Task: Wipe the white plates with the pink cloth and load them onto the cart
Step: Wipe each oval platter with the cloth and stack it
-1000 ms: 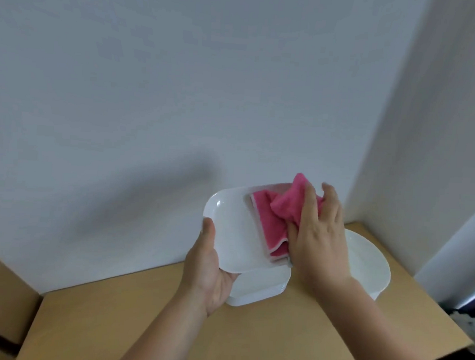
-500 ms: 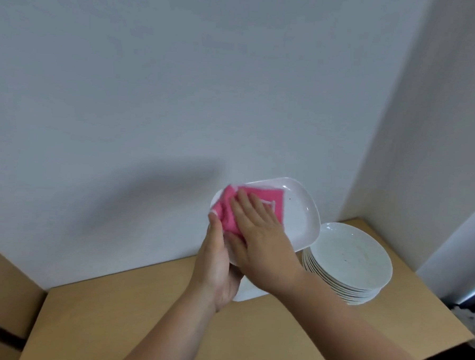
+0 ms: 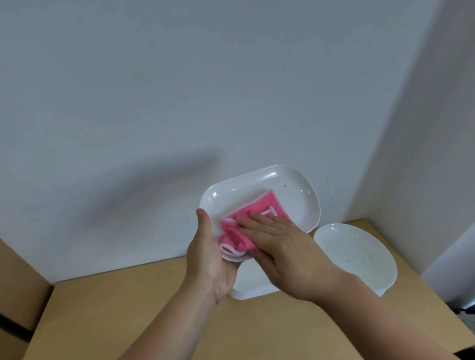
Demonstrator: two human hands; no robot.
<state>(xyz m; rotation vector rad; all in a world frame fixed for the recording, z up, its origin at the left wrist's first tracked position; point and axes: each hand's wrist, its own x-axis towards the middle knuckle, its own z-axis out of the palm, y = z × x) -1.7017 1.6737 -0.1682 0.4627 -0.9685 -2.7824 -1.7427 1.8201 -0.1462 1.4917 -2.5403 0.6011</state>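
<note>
A white oblong plate [image 3: 293, 188] is tilted up above the wooden table. My left hand [image 3: 210, 255] grips its lower left edge, thumb over the rim. A folded pink cloth [image 3: 259, 211] lies on the plate's face. My right hand [image 3: 285, 245] presses the cloth flat against the plate with straight fingers. A small dark speck shows on the plate's upper right part. Under the hands another white oblong plate [image 3: 250, 286] rests on the table. The cart is not in view.
A stack of round white plates [image 3: 356, 252] sits at the back right of the wooden table [image 3: 140, 326], close to the wall corner. A brown cardboard box [image 3: 2, 283] stands to the left. Dark floor shows past the table's right edge.
My right hand and the pink cloth slid from the plate's right side to its upper left, then down to the lower left. The plate tilted more toward me.
</note>
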